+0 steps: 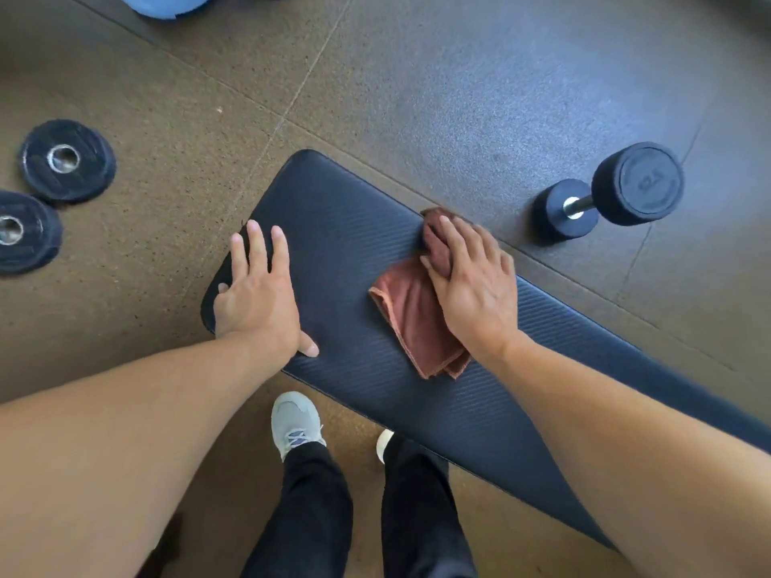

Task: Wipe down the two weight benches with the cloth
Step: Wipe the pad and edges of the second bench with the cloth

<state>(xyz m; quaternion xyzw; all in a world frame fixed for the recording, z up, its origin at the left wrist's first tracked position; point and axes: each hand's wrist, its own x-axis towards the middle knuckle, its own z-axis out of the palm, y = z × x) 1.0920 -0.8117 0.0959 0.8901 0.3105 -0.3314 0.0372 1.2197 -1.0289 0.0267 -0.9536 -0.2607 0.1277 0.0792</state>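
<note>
A dark padded weight bench (350, 244) runs from the middle of the view down to the lower right. A brown cloth (417, 323) lies on its pad near the far edge. My right hand (471, 285) lies on the cloth, its fingers curled over a bunched part of it at the bench's far edge. My left hand (258, 294) rests flat on the bench's left end, fingers straight and spread, holding nothing. Only one bench is in view.
Two black weight plates (66, 160) lie on the floor at the left. A black dumbbell (613, 189) stands on the floor right of the bench. A blue ball (167, 4) shows at the top edge. My feet (296, 423) stand at the bench's near side.
</note>
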